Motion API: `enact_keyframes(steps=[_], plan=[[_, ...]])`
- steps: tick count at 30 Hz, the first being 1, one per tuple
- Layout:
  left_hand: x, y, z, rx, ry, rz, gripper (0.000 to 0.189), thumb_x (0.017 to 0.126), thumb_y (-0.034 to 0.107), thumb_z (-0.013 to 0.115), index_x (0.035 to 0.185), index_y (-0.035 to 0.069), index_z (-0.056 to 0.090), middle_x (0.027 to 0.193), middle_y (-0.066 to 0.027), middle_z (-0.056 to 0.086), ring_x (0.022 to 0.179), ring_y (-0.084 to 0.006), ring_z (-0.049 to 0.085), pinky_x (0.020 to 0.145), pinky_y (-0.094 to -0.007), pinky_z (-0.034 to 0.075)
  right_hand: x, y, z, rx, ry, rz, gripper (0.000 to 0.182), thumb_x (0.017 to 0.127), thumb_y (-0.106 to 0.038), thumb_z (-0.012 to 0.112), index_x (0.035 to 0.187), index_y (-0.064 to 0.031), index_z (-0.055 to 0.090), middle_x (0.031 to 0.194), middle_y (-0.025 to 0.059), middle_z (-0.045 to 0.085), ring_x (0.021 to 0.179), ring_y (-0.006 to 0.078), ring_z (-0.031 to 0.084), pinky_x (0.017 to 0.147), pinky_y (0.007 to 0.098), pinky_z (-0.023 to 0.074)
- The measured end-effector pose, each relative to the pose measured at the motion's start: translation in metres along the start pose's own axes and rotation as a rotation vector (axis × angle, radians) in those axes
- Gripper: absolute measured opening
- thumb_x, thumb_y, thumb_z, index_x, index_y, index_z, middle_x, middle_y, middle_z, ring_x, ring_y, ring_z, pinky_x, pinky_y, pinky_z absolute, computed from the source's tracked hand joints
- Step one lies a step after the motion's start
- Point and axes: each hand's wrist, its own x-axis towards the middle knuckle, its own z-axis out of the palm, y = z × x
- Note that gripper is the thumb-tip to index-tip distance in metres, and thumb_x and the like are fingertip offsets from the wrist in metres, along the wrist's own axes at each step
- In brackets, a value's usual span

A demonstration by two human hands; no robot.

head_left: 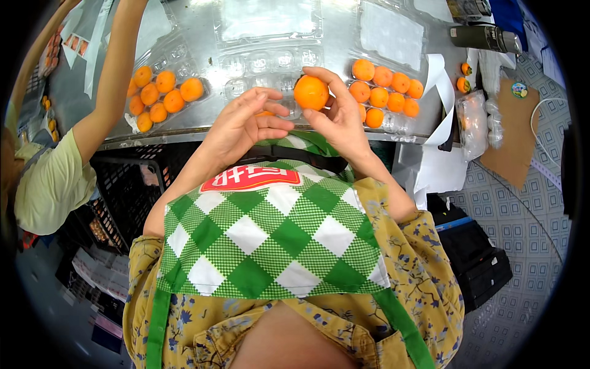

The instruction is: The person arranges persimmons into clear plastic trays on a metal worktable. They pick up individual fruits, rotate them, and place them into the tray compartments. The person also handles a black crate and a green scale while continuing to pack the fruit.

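My right hand point(340, 110) holds a ripe orange persimmon point(311, 93) between thumb and fingers, above the near part of a clear plastic clamshell tray point(258, 62). Facing it is my left hand point(246, 115), its fingers spread and curved. Part of another orange fruit point(264, 114) shows between the left fingers; whether they touch it is hidden. The tray's lid point(269, 20) lies folded back behind its moulded cups. To the left stands a clamshell tray with several persimmons point(157, 94). A second filled tray of persimmons point(382, 94) is on the right.
A co-worker's arm point(113, 78) reaches over the metal table point(193, 27) at left. White paper strip point(440, 99) hangs over the right edge, near two loose persimmons point(464, 78) and a dark thermos point(484, 39). Black plastic crates point(124, 198) stand below left.
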Motion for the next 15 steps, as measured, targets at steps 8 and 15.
enact_keyframes(steps=[8,15], plan=[[0.0005,-0.001,-0.0007,0.017,-0.002,0.007,0.035,0.098,0.029,0.044,0.117,0.001,0.048,0.101,-0.0135,0.062,0.089,-0.0245,0.066,0.079,-0.0342,0.055,-0.0004,0.0005,-0.0002,0.015,0.046,0.018,0.042,0.079,-0.002,0.056,0.121,-0.0066,0.053,0.118,0.0077,0.048,0.105,0.016,0.051,0.081,0.0266,0.0457],[0.001,-0.0006,0.0002,0.044,0.015,0.006,0.034,0.098,0.029,0.045,0.117,0.001,0.048,0.102,-0.0131,0.061,0.089,-0.0239,0.065,0.079,-0.0338,0.055,0.0003,0.0052,-0.0023,-0.055,0.155,0.041,0.024,0.09,-0.011,0.051,0.113,-0.0067,0.056,0.104,0.002,0.058,0.081,0.0081,0.056,0.064,0.021,0.0455]])
